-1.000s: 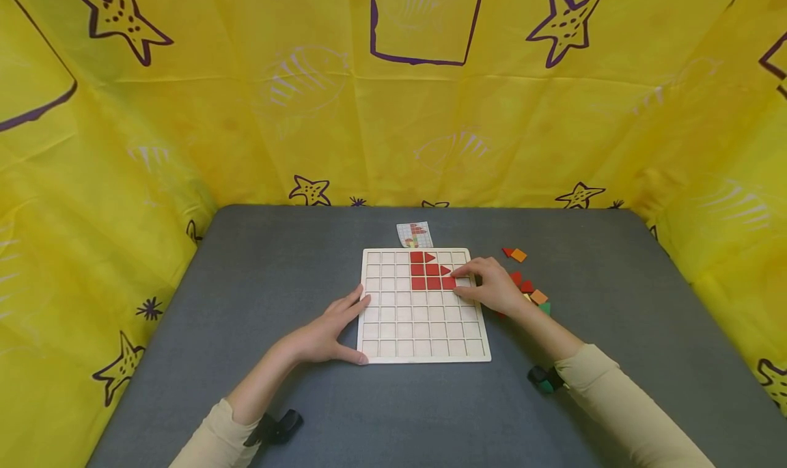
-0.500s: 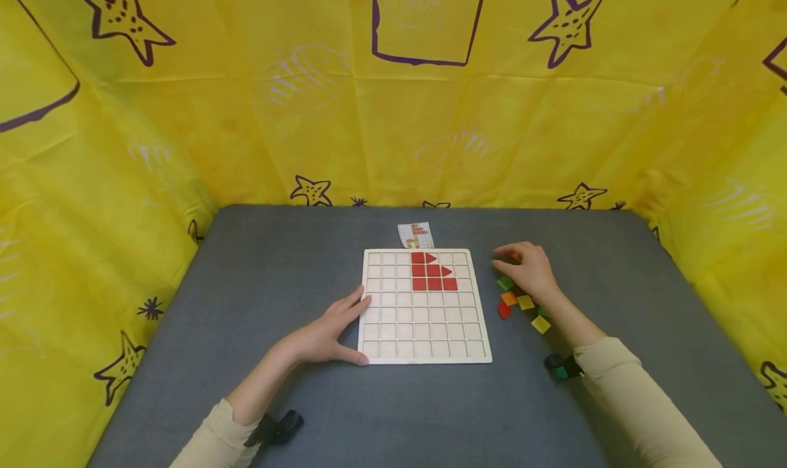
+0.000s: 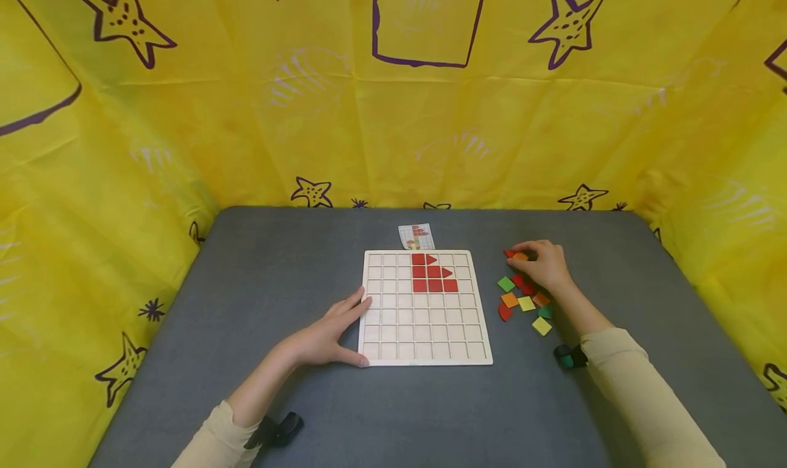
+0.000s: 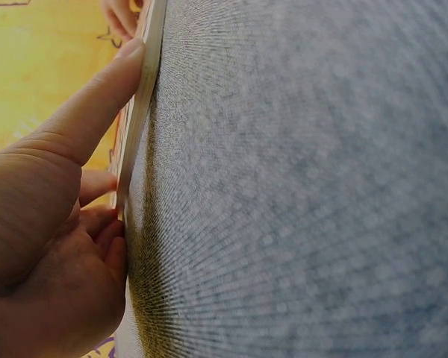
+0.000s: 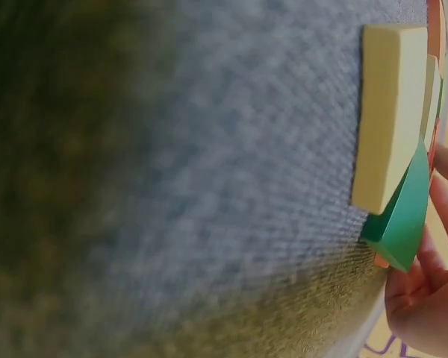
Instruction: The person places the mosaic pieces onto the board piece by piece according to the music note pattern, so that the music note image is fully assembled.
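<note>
A pale wooden grid board (image 3: 406,333) lies on the table, with several red squares (image 3: 434,285) and two red triangles (image 3: 447,272) set in its upper cells. My left hand (image 3: 326,331) rests along the board's left edge, fingers extended and thumb at the near corner; the left wrist view shows the thumb (image 4: 97,101) on the rim. Right of the board, my right hand (image 3: 546,263) has thumb and index finger around a red pointed piece (image 3: 509,253) and an orange square (image 3: 520,256). I cannot tell whether it pinches either one.
Loose pieces lie right of the board, including a light green square (image 3: 506,283), a yellow square (image 3: 542,326), a dark green piece (image 5: 403,216) and a red rounded piece (image 3: 505,311). A pattern card (image 3: 417,236) touches the board's far edge. Yellow cloth (image 3: 393,133) surrounds the table.
My right hand has left the red square at the board's right side and moved right to the loose pieces, uncovering several of them. My left hand stays at the board's edge.
</note>
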A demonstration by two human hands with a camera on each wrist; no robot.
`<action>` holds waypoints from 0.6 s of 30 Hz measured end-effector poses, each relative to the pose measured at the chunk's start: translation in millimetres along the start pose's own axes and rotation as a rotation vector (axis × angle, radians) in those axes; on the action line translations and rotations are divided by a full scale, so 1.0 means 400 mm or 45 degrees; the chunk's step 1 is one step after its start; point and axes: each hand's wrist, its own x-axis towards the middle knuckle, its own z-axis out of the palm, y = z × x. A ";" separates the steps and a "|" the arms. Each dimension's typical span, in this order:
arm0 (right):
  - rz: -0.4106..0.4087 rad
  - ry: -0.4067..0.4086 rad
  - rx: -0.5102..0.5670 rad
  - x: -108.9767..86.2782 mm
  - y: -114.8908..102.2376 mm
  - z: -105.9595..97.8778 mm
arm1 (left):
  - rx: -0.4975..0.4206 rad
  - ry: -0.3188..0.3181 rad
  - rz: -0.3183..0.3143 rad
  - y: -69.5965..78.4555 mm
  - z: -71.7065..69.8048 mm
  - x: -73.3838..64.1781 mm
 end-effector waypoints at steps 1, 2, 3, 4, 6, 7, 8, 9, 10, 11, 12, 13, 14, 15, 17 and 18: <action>0.004 0.001 0.001 0.001 0.001 0.001 | 0.000 0.000 -0.003 0.000 0.001 0.001; 0.008 0.002 -0.001 0.002 0.003 0.001 | 0.001 0.000 -0.005 0.001 0.002 0.001; 0.010 0.005 -0.005 0.002 0.004 0.002 | 0.001 0.001 -0.009 0.001 0.002 0.002; 0.011 0.008 -0.009 0.003 0.004 0.003 | 0.001 0.002 -0.013 0.001 0.002 0.002; 0.007 0.018 -0.006 0.004 0.003 0.004 | 0.002 0.004 -0.018 0.001 0.003 0.002; 0.006 0.024 -0.004 0.004 0.002 0.004 | 0.003 0.004 -0.018 0.000 0.003 0.002; 0.010 0.026 0.003 0.003 0.001 0.005 | 0.005 0.004 -0.016 0.000 0.003 0.003; 0.010 0.026 0.012 0.003 -0.003 0.006 | 0.006 0.004 -0.014 -0.001 0.003 0.003; 0.019 0.020 0.023 0.001 -0.005 0.007 | 0.005 0.005 -0.011 -0.001 0.003 0.003; 0.033 0.013 0.041 -0.002 -0.009 0.009 | 0.004 0.005 -0.007 -0.001 0.003 0.003; 0.047 0.002 0.060 -0.005 -0.015 0.010 | 0.004 0.005 -0.004 -0.001 0.003 0.003; 0.067 -0.010 0.079 -0.008 -0.020 0.012 | 0.003 0.005 -0.002 -0.002 0.003 0.003; 0.089 -0.026 0.103 -0.013 -0.026 0.014 | 0.003 0.006 -0.002 -0.002 0.002 0.003; 0.109 -0.041 0.129 -0.017 -0.034 0.015 | 0.001 0.006 -0.001 -0.002 0.002 0.003; 0.149 -0.071 0.181 -0.026 -0.054 0.020 | -0.002 0.005 -0.001 -0.002 0.001 0.002; 0.164 -0.085 0.201 -0.030 -0.064 0.023 | -0.001 0.005 -0.002 -0.003 0.001 0.002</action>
